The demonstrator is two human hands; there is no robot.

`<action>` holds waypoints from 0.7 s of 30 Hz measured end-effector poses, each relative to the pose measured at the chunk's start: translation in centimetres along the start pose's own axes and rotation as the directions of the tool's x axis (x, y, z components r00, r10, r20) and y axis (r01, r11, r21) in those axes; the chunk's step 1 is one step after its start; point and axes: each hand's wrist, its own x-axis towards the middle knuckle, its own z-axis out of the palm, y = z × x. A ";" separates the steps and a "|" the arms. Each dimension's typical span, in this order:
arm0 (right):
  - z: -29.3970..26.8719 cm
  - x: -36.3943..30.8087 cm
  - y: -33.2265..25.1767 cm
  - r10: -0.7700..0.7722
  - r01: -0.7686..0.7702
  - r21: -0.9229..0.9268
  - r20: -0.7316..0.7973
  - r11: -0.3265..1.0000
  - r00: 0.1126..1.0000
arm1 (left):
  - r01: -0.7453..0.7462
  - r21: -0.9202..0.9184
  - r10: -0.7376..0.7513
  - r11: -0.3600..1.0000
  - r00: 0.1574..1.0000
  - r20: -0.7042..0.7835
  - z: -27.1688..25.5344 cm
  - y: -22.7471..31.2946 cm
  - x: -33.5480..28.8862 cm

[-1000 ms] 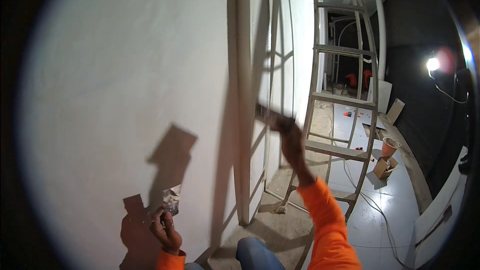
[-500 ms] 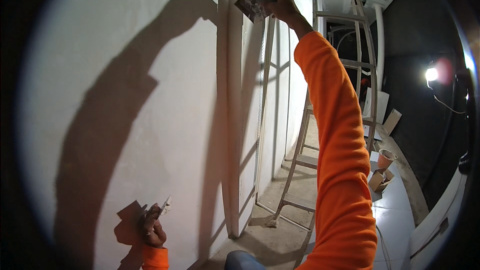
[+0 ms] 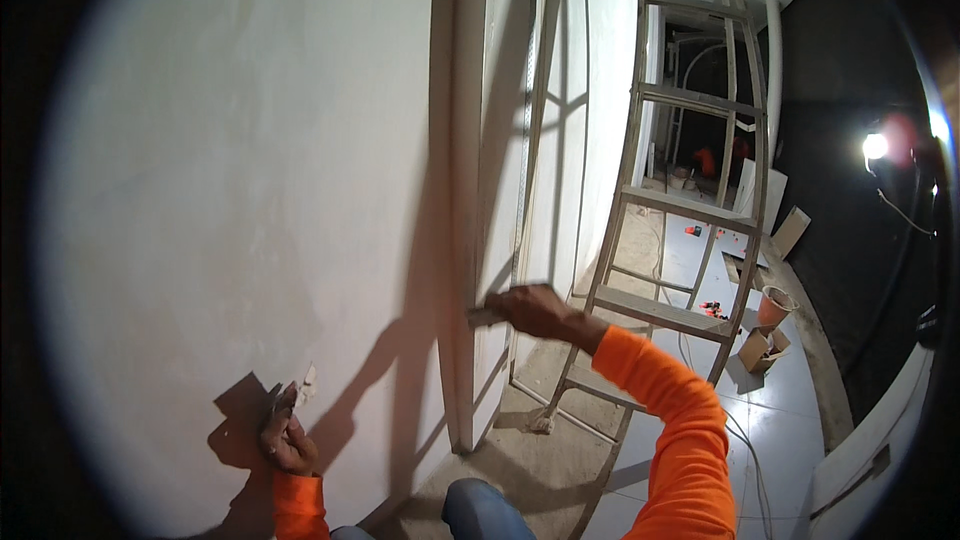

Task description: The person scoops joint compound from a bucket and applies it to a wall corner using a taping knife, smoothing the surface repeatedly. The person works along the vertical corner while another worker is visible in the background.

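1. Head view: the right hand (image 3: 540, 310) has dropped from high on the wall corner half a second ago to about waist height, the orange sleeve (image 3: 680, 420) now bent at the elbow instead of stretched overhead.
2. That hand is clenched around a putty knife (image 3: 485, 317), whose blade lies against the projecting corner (image 3: 462, 240) just left of the knuckles.
3. The left hand (image 3: 288, 438), low and well apart to the left, grasps a small plaster-laden board (image 3: 300, 387) close to the white wall (image 3: 250, 190); it has barely shifted.
4. The wall above both hands looks evenly coated and pale, so the upper corner appears finished; the stretch below the blade, down to the dusty floor (image 3: 560, 460), seems left to do.
5. Behind the right hand stands a ladder (image 3: 690, 210); beyond it a work lamp (image 3: 875, 146) glares, and a cardboard box (image 3: 762, 348) sits on the floor.
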 end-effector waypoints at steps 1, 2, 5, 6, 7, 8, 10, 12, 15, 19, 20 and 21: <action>1.7 -1.4 -1.1 0.046 -0.051 0.127 0.042 0.991 0.998 | 0.020 -0.029 -0.020 0.999 1.000 -0.009 0.1 0.1 -0.2; 2.7 -2.3 -2.1 0.081 -0.045 0.309 -0.104 0.950 0.991 | 0.034 0.002 -0.034 0.999 0.998 -0.049 0.5 0.4 -0.4; 4.0 -4.5 -6.3 0.344 -0.062 0.885 -0.114 0.461 0.932 | 0.311 -0.195 -0.343 0.930 0.925 -0.165 2.0 3.4 -1.1; 4.0 -4.7 -7.9 0.351 0.079 0.975 -0.150 0.208 0.924 | 0.506 -0.376 -0.573 0.777 0.815 -0.087 2.5 5.2 -1.4; 4.1 -4.7 -9.2 0.365 0.218 0.975 -0.187 -0.046 0.912 | 0.579 -0.544 -0.689 0.608 0.724 0.000 3.7 6.8 -1.6; 4.3 -4.7 -10.7 0.385 0.274 0.956 -0.214 -0.109 0.898 | 0.651 -0.668 -0.789 0.361 0.595 0.153 4.3 8.8 -2.0; 5.4 -4.3 -13.2 0.359 0.323 0.927 -0.239 -0.193 0.902 | 0.684 -0.729 -0.822 -0.029 0.399 0.407 4.7 11.8 -2.4; 7.1 -4.2 -14.7 0.319 0.343 0.891 -0.247 -0.296 0.915 | 0.681 -0.710 -0.811 -0.180 0.305 0.499 4.9 13.3 -2.3; 9.7 -4.1 -15.7 0.121 0.435 0.873 -0.418 -0.220 0.901 | 0.682 -0.691 -0.788 -0.237 0.281 0.548 4.1 14.1 -2.2; 10.7 -5.6 -16.0 0.214 0.221 0.955 -0.261 0.196 0.941 | 0.732 -0.671 -0.844 -0.119 0.281 0.456 2.9 13.4 -2.4; 10.6 -6.3 -16.8 0.296 0.192 0.980 -0.199 0.055 0.934 | 0.732 -0.677 -0.879 -0.072 0.274 0.391 2.6 13.1 -2.7; 10.3 -6.9 -17.8 0.389 0.130 0.988 -0.086 -0.088 0.917 | 0.721 -0.692 -0.876 0.028 0.351 0.330 2.5 12.9 -3.1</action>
